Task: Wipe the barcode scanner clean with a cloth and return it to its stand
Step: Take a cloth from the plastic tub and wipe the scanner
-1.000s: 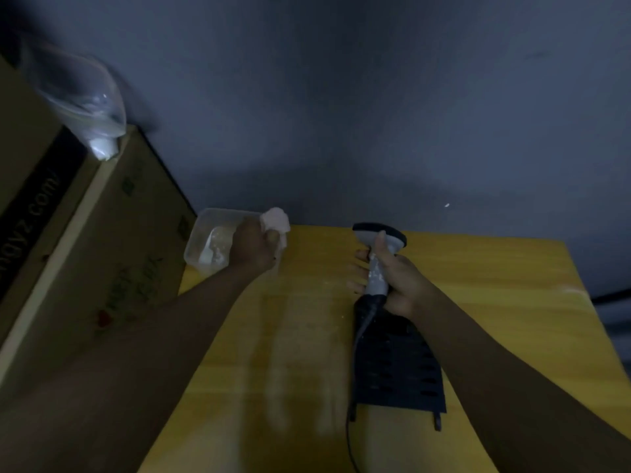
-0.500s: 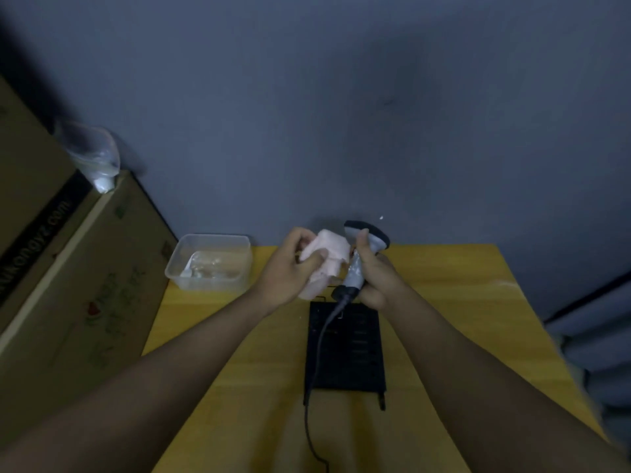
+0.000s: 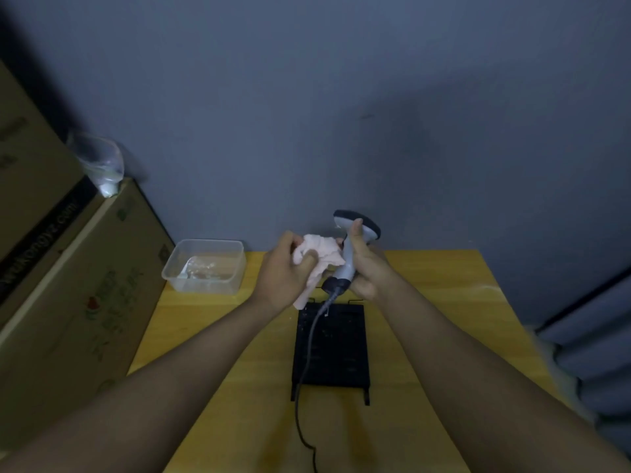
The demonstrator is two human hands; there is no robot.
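Observation:
My right hand grips the handle of the grey barcode scanner, holding it upright above the table with its dark head pointing away. In my left hand is a bunched pale pink cloth, which presses against the left side of the scanner's handle. The scanner's grey cable hangs down across a black perforated stand that lies flat on the yellow table just below my hands.
A clear plastic tub sits at the table's far left corner. Stacked cardboard boxes rise along the left side, with a clear plastic bag on top. A grey wall stands right behind the table.
My left hand brought the cloth from beside the tub over to the scanner. My right hand lifted the scanner off the stand, and the cloth has shifted slightly along the handle.

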